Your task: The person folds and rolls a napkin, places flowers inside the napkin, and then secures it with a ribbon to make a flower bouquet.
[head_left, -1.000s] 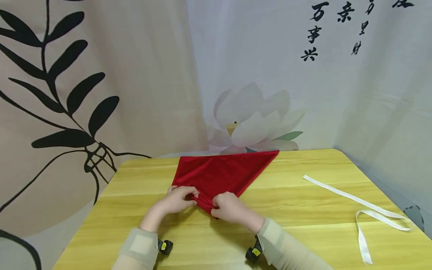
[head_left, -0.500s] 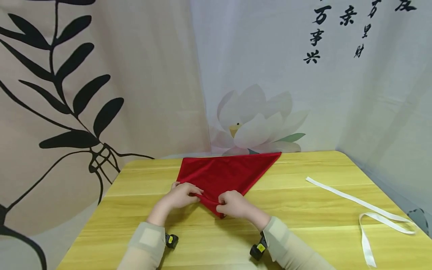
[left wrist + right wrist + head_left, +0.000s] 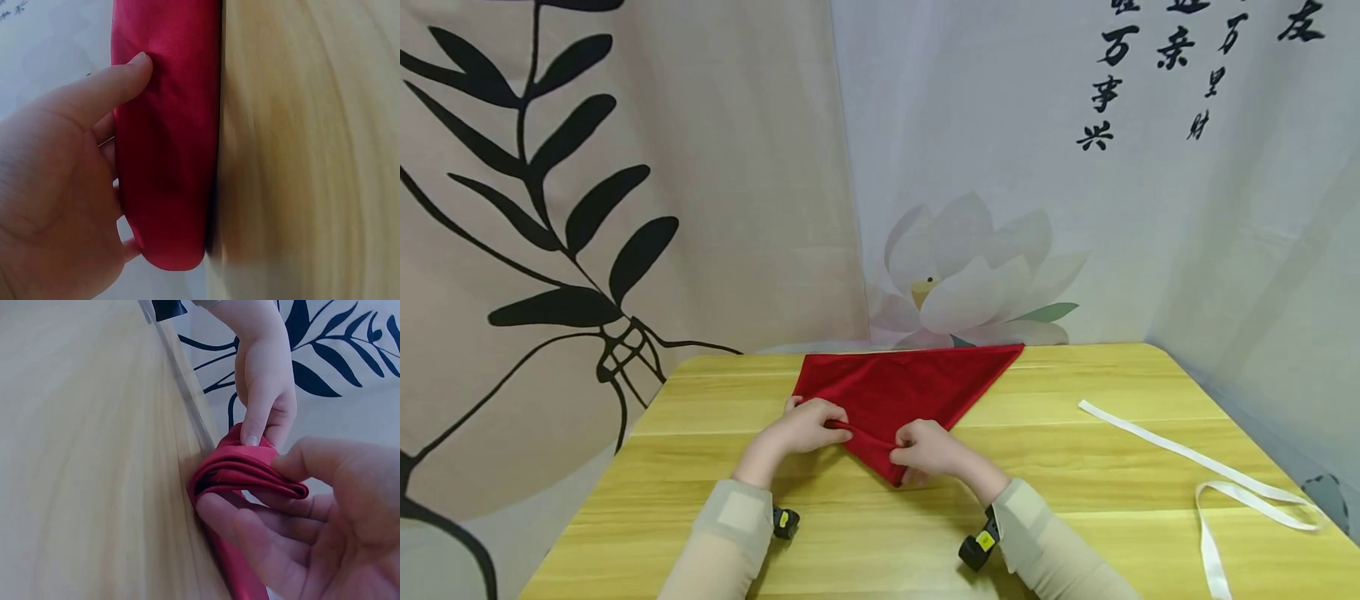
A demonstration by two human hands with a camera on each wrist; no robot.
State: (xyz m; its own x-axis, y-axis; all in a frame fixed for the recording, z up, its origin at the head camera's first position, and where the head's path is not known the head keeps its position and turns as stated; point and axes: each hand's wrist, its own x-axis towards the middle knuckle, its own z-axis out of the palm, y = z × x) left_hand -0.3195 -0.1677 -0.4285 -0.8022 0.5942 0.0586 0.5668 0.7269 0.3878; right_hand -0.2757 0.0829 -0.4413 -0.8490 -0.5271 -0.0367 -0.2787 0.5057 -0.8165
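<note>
A red cloth (image 3: 910, 387) lies on the table with its long straight edge at the back and a pointed corner toward me. Its near-left edge is folded over into a thick band. My left hand (image 3: 808, 427) pinches this band at the left, thumb (image 3: 128, 78) on the cloth's near face and fingers mostly hidden behind. Toward the near corner, my right hand (image 3: 931, 450) grips the other end. In the right wrist view, several stacked layers show at the fold's end (image 3: 250, 472), between the right thumb and fingers.
A white ribbon (image 3: 1180, 454) lies loosely looped on the right of the wooden table (image 3: 865, 550). A printed curtain (image 3: 760, 167) hangs behind the table. Each wrist carries a small black camera, such as the one by the right sleeve (image 3: 977, 550).
Both hands have moved slightly away from me with the folded edge, the right one also a little rightward. Both keep hold of the cloth. The head view has shifted slightly.
</note>
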